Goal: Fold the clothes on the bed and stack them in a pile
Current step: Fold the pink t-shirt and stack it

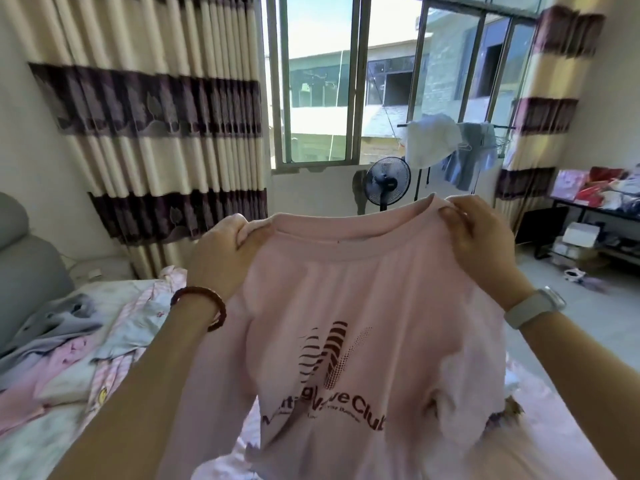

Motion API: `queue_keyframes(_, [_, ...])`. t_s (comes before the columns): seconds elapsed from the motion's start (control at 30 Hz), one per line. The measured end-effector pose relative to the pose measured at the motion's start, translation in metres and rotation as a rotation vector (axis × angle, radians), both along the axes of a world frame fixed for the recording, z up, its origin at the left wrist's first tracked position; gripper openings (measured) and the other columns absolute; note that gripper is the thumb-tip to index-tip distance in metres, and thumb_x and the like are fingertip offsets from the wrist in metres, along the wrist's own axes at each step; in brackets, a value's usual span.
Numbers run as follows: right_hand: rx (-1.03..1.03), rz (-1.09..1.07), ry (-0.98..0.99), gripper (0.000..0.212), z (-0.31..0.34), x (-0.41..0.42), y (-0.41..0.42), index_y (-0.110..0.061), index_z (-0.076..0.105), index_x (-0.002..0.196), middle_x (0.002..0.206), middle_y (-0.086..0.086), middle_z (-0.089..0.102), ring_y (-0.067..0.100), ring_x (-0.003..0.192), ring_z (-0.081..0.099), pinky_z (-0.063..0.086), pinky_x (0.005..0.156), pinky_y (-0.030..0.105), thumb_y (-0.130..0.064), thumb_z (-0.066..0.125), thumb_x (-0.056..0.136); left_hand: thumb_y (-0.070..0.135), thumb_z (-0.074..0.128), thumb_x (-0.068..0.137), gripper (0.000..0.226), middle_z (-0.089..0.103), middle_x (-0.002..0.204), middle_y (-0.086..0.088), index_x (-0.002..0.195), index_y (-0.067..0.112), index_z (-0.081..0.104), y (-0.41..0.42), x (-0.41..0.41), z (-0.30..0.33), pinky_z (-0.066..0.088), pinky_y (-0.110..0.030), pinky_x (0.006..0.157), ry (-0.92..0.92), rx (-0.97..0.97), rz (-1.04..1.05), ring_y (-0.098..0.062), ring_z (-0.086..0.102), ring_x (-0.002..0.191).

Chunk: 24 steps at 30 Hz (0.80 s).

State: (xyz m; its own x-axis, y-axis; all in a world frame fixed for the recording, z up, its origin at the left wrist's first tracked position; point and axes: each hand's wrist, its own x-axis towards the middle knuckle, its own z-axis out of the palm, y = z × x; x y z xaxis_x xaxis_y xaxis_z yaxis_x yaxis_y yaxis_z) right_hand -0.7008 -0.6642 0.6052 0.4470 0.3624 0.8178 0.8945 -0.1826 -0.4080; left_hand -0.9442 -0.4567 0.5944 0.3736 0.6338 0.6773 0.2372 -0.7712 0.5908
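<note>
**Here, a pink T-shirt held up by the shoulders**

Both hands hold a pale pink cotton T-shirt (pixel 363 306) up in the air in front of the person, above the bed (pixel 45 441). The left hand (pixel 221 258), with a dark red beaded bracelet (pixel 202 306) on its wrist, has its fingers curled round a bunch of cloth at one shoulder, just beside the ribbed collar. The right hand (pixel 481 244), with a white-strapped watch (pixel 533 306) on its wrist, pinches the other shoulder seam between thumb and fingertips. The shirt hangs down between the forearms, its dark maroon printed logo and lettering facing the camera; the lower hem runs out of sight at the bottom edge.

To the left, a loose heap of unfolded clothes (pixel 86 341) in grey, pink and light blue lies on the bed, well apart from the held shirt. A grey padded headboard (pixel 24 265) rises at the far left.

Beyond the shirt stands a black pedestal fan (pixel 386 183) below the open window (pixel 318 84). Cream curtains with dark purple bands (pixel 156 109) hang on the left side. Pale garments on a drying rack (pixel 450 147) hang by the window, and a dark low shelf (pixel 588 223) with boxes stands at the right.
</note>
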Motion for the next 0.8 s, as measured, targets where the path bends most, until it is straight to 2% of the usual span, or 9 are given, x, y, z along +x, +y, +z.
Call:
queue_keyframes(0.07, [0.109, -0.062, 0.022, 0.028, -0.010, -0.005, -0.006, -0.008, 0.063, 0.101, 0.096, 0.006, 0.059, 0.011, 0.081, 0.047, 0.029, 0.067, 0.024, -0.027, 0.045, 0.093, 0.045, 0.048, 0.090, 0.033, 0.043, 0.066, 0.010, 0.072, 0.020, 0.040, -0.009, 0.006, -0.004, 0.024, -0.025, 0.049, 0.144, 0.073, 0.108, -0.008, 0.040, 0.060])
queue_keyframes(0.17, [0.082, -0.075, 0.174, 0.023, -0.038, -0.004, -0.012, -0.007, 0.063, 0.107, 0.102, 0.010, 0.060, 0.025, 0.092, 0.054, 0.034, 0.072, 0.029, -0.018, 0.045, 0.097, 0.028, 0.046, 0.096, 0.017, 0.049, 0.074, 0.002, 0.087, 0.012, 0.046, -0.022, 0.009, -0.022, 0.032, -0.025, 0.053, 0.196, -0.185, -0.100, -0.016, 0.046, 0.068])
queue_keyframes(0.23, [0.082, -0.091, 0.245, 0.023, -0.056, -0.003, -0.019, -0.007, 0.063, 0.109, 0.103, 0.011, 0.060, 0.029, 0.095, 0.054, 0.037, 0.075, 0.033, -0.016, 0.045, 0.097, 0.020, 0.048, 0.094, 0.012, 0.051, 0.072, 0.001, 0.083, 0.016, 0.051, -0.033, 0.007, -0.036, 0.034, -0.018, 0.053, 0.113, -0.243, -0.191, -0.011, 0.046, 0.067])
queue_keyframes(0.33, [0.200, -0.129, 0.327, 0.025, -0.065, -0.002, -0.026, -0.008, 0.062, 0.110, 0.104, 0.011, 0.058, 0.027, 0.097, 0.053, 0.035, 0.076, 0.029, -0.017, 0.043, 0.098, 0.025, 0.055, 0.090, 0.016, 0.052, 0.065, 0.005, 0.075, 0.028, 0.054, -0.049, 0.009, -0.040, 0.036, -0.010, 0.051, -0.075, -0.161, -0.133, 0.001, 0.046, 0.058])
queue_keyframes(0.43, [0.209, -0.118, 0.359, 0.028, -0.048, 0.005, -0.020, -0.007, 0.061, 0.111, 0.106, 0.014, 0.058, 0.026, 0.095, 0.053, 0.030, 0.073, 0.025, -0.021, 0.039, 0.100, 0.028, 0.056, 0.090, 0.014, 0.054, 0.064, 0.007, 0.076, 0.026, 0.056, -0.051, 0.024, -0.015, 0.036, -0.016, 0.055, -0.186, -0.119, -0.010, -0.001, 0.046, 0.060])
queue_keyframes(0.53, [0.266, -0.051, 0.272, 0.029, -0.026, 0.010, -0.018, -0.006, 0.062, 0.110, 0.102, 0.013, 0.062, 0.018, 0.087, 0.051, 0.029, 0.069, 0.021, -0.021, 0.039, 0.100, 0.028, 0.057, 0.089, 0.013, 0.055, 0.063, 0.010, 0.080, 0.021, 0.063, -0.054, 0.025, 0.012, 0.037, -0.016, 0.058, -0.234, -0.016, 0.030, 0.000, 0.048, 0.059])
queue_keyframes(0.63, [0.358, 0.054, 0.115, 0.027, -0.014, 0.009, -0.030, -0.002, 0.063, 0.106, 0.096, 0.006, 0.063, 0.013, 0.086, 0.052, 0.034, 0.070, 0.014, -0.016, 0.041, 0.099, 0.044, 0.063, 0.075, 0.006, 0.059, 0.064, 0.020, 0.076, 0.039, 0.062, -0.069, 0.003, 0.026, 0.036, -0.001, 0.059, -0.246, 0.055, -0.011, 0.015, 0.052, 0.064])
queue_keyframes(0.7, [0.387, 0.108, -0.009, 0.030, -0.013, 0.005, -0.040, 0.000, 0.064, 0.104, 0.094, -0.001, 0.060, 0.007, 0.084, 0.052, 0.036, 0.073, 0.005, -0.017, 0.040, 0.098, 0.051, 0.066, 0.070, 0.009, 0.062, 0.071, 0.028, 0.074, 0.045, 0.060, -0.079, -0.016, 0.029, 0.035, 0.002, 0.061, -0.212, 0.082, -0.005, 0.018, 0.053, 0.070])
queue_keyframes(0.8, [0.445, 0.138, -0.140, 0.031, -0.007, -0.003, -0.047, 0.002, 0.064, 0.103, 0.091, -0.003, 0.058, -0.002, 0.079, 0.048, 0.035, 0.074, -0.001, -0.015, 0.039, 0.095, 0.041, 0.069, 0.078, 0.012, 0.061, 0.074, 0.032, 0.071, 0.041, 0.059, -0.091, -0.036, 0.034, 0.036, 0.001, 0.061, -0.261, 0.129, 0.058, 0.015, 0.052, 0.068])
